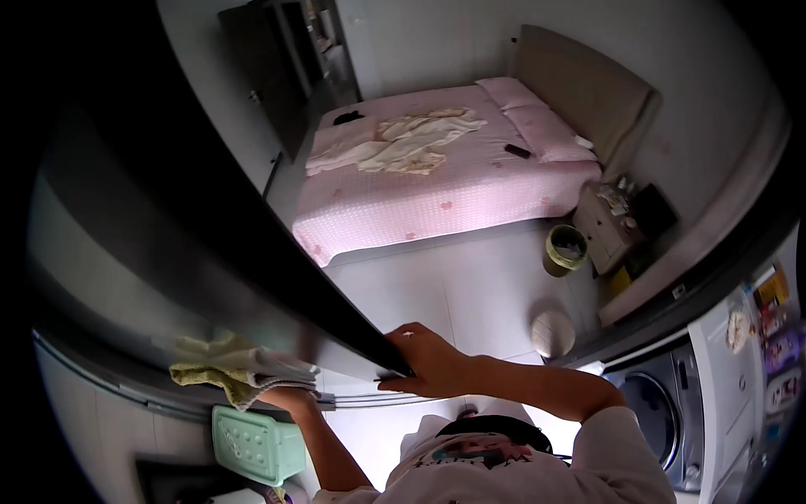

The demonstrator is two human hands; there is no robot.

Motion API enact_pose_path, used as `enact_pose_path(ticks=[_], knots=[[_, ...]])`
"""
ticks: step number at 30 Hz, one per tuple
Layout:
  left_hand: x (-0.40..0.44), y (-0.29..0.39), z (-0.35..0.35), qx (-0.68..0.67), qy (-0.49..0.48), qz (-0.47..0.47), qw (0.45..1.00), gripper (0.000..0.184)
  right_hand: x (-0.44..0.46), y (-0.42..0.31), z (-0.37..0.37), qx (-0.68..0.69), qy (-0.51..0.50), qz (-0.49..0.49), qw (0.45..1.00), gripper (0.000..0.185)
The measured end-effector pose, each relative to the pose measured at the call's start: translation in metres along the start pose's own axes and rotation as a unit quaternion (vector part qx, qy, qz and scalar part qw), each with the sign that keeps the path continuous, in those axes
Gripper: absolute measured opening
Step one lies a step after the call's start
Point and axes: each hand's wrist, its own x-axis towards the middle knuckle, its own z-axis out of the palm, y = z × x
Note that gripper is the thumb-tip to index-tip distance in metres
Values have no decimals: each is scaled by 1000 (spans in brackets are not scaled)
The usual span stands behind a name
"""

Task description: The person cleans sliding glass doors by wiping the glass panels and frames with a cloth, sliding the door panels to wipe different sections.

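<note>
Status, judging by this view: you're partway in. Cloth is in place and the panel is held; no sign that you're finished.

Your left hand (287,398) has the olive-and-grey cloth (217,380) right up by the glass panel (172,265), over the floor track (361,401) as seen from above. Left fingers are buried in the fabric, so I can't tell how far they're curled. Your right hand (430,363) is clamped round the edge of the panel's dark frame (294,277), thumb on one side, fingers on the other, only the frame between.

What's left: can't put a figure on it. The cloth covers one small patch, and the glass shows no clear line between parts gone over and parts not. I'd assume most of the panel needs checking.

Hard to make out:
- Cloth reflection blends into the fabric, so I can't confirm actual contact, or whether it's one cloth or two.
- Right fingertips partly go behind the frame.
- The panel's upper end runs into the black lens border.
- Dark item below the green box (256,441) is cut off at the bottom.
- Packets (782,349) at the right edge are smeared and cropped.
</note>
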Motion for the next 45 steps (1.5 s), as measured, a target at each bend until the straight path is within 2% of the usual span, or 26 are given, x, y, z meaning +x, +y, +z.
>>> enact_pose_path(ticks=[1,2,4,5,6,11,15,17,18,20,21,22,24,26,27,28,29,30,32,33,37,39,40,42,45], knots=[[-10,-9,-2,-24,33,1,999,23,2,0,-4,17,-20,20,999,49],[-19,-10,1,31,8,68,997,26,7,3,-8,51,-73,13,996,51],[-36,-10,10,133,-23,208,969,32,11,4,-19,73,-110,-26,991,51],[-52,-4,13,84,-34,145,985,34,13,7,-22,83,-136,-31,987,50],[-68,4,17,34,-38,81,995,36,15,13,-23,93,-163,-59,981,58],[-128,-49,0,-53,-30,-54,997,34,34,40,-32,147,-279,-156,936,59],[-165,-85,-17,-95,4,-75,993,33,50,63,-40,225,-332,-236,885,62],[-183,-64,0,0,105,-78,991,32,59,72,-51,219,-390,-247,860,63],[-188,-37,28,25,170,-56,983,24,63,77,-55,212,-418,-252,847,63],[-195,-5,68,-126,217,3,968,19,63,99,-57,210,-387,-271,856,59],[-204,-10,59,-5,173,98,980,25,65,109,-59,231,-381,-268,854,58],[-200,1,64,129,151,153,968,33,70,116,-61,253,-374,-261,853,57],[-193,24,73,383,154,275,868,52,77,129,-68,284,-368,-248,850,54],[-167,65,100,301,176,297,889,61,86,136,-71,293,-362,-245,850,46],[-130,109,155,429,281,343,787,49,91,137,-71,305,-367,-243,844,44],[-121,127,179,499,332,334,727,51,96,139,-72,316,-370,-241,840,43],[-114,134,182,507,374,314,710,55,102,139,-70,330,-371,-240,834,41],[-114,133,184,512,376,317,704,55,105,140,-69,334,-373,-244,830,41],[-109,127,183,544,413,350,641,60,119,138,-61,335,-376,-253,826,39],[-112,123,186,555,423,322,639,61,126,138,-56,335,-378,-255,824,36],[-130,86,164,602,422,323,596,61,158,134,-27,341,-421,-270,796,33],[-141,67,152,644,416,286,575,69,173,121,-10,346,-438,-282,780,33],[-147,58,150,643,416,285,576,69,178,115,-4,345,-453,-290,769,32],[-151,36,147,547,441,271,657,63,190,98,8,352,-479,-316,739,32],[-163,6,138,571,455,266,630,63,196,77,30,345,-514,-364,696,34]])
